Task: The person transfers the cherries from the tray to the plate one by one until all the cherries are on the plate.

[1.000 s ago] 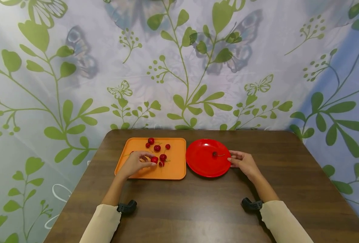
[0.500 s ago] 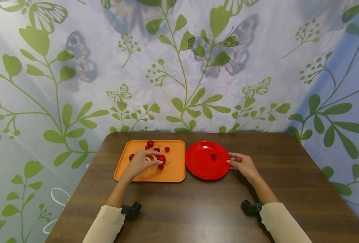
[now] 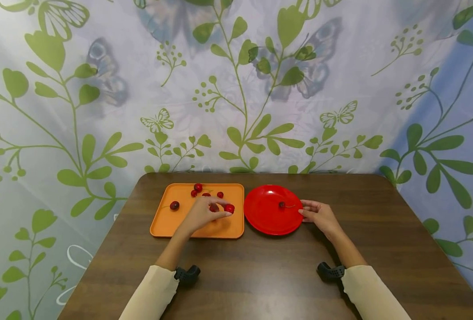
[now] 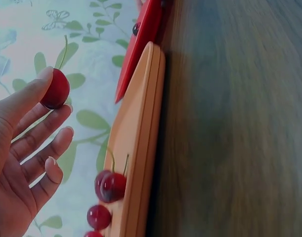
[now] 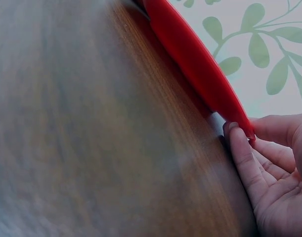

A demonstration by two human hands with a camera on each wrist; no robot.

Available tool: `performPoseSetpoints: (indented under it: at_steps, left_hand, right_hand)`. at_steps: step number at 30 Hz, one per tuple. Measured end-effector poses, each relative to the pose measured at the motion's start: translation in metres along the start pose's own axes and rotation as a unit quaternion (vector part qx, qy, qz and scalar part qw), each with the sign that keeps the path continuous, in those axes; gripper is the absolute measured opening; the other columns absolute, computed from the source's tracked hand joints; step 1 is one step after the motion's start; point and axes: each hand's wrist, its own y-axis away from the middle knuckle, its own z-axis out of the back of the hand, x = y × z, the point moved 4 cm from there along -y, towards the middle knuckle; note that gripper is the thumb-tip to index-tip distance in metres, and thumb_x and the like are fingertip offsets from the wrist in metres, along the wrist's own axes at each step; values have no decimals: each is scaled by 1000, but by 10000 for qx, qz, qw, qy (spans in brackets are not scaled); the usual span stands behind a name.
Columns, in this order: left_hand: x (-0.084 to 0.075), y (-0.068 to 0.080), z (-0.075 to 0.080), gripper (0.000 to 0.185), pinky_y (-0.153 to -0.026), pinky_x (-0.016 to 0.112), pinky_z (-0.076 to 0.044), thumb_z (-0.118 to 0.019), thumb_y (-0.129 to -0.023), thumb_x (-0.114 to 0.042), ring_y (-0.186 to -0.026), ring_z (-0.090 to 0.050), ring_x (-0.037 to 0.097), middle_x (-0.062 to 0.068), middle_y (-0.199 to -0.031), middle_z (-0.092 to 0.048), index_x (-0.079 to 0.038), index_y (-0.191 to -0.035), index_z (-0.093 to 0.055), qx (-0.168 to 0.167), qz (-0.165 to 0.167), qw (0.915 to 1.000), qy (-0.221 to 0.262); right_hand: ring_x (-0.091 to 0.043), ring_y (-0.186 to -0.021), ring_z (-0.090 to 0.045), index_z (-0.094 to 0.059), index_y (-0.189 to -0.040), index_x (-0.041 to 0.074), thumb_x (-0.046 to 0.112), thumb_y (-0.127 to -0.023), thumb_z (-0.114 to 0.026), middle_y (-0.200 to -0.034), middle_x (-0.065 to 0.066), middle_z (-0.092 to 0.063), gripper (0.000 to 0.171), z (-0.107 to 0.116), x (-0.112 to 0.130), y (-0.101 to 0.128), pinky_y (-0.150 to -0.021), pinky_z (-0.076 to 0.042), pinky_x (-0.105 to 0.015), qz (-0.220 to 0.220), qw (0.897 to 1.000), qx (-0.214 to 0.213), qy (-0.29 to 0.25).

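- Orange tray (image 3: 168,224), rectangular, flat on the wood-grain table (image 3: 260,275), long axis running left to right. Loose red cherries (image 3: 198,187) in it, several toward the back and middle; one off by itself on the left (image 3: 174,205), stem pointing left.
- Red plate (image 3: 266,218), round, just right of the tray; cannot tell whether the rims touch. One dark cherry (image 3: 282,205) in it, right of centre, stem pointing right.
- Held cherry (image 4: 56,90): raised above the tray's right part. Its stem (image 4: 64,53), the long line of it, points to the top of the left wrist view, leaning slightly right.
- Left hand (image 3: 203,213): thumb and fingertips pinch the held cherry; other fingers spread below, loosely bent.
- Right hand (image 3: 319,216): thumb and fingers clamp the plate's right rim, one to each side. The two hands are apart.
- Hard to make out: the left hand covers part of the tray, so no sure cherry count. Held cherry's stem unclear from the head.
- Left wrist view: lowest cherry cut off by the bottom edge; plate cut off at top. Right wrist view: plate seen edge-on, upper face hidden.
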Motion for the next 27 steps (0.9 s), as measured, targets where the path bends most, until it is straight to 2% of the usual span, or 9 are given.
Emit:
performPoseSetpoints:
  at_steps: [3, 7, 13, 21, 27]
  left_hand:
    - [-5, -6, -7, 33, -63, 32, -53, -84, -84, -40, -71, -62, 18, -8, -95, -75, -23, -112, -79, 28, -98, 9999, -21]
    - [-10, -14, -16, 32, -63, 32, -53, -84, -84, -39, -78, -63, 13, -13, -97, -73, -23, -112, -80, -22, -194, 9998, -29]
    - [-18, -24, -33, 33, -60, 29, -53, -84, -85, -38, -79, -63, 12, -9, -99, -76, -19, -112, -80, 52, -383, 9991, -195]
    - [-31, -37, -52, 36, -55, 28, -51, -84, -84, -39, -77, -61, 15, -7, -100, -76, -19, -114, -80, 57, -107, 9992, -390]
    - [-38, -46, -65, 36, -57, 26, -49, -84, -84, -38, -78, -60, 19, -6, -101, -76, -17, -114, -79, 136, -175, 9990, -396]
  right_hand:
    - [-11, -82, -72, -51, -142, -10, 7, -97, -68, -113, -22, -69, 51, 0, 0, 0, -76, -60, -30, -7, 10000, -3, 5]
    - [-11, -82, -72, -49, -143, -11, 7, -98, -67, -118, -27, -67, 51, 0, 0, -2, -77, -60, -32, -52, 10000, 48, -21]
    - [-13, -82, -72, -49, -142, -12, 3, -98, -66, -120, -32, -64, 50, 0, -1, -5, -78, -60, -35, -167, 9998, 79, -68]
    - [-12, -83, -72, -50, -144, -9, 7, -98, -67, -121, -28, -65, 51, 1, -1, -2, -78, -60, -32, -194, 9998, 5, -93]
    - [-12, -83, -72, -50, -144, -9, 8, -98, -68, -121, -28, -66, 52, 0, 0, -1, -77, -60, -32, -130, 9999, 12, -54]
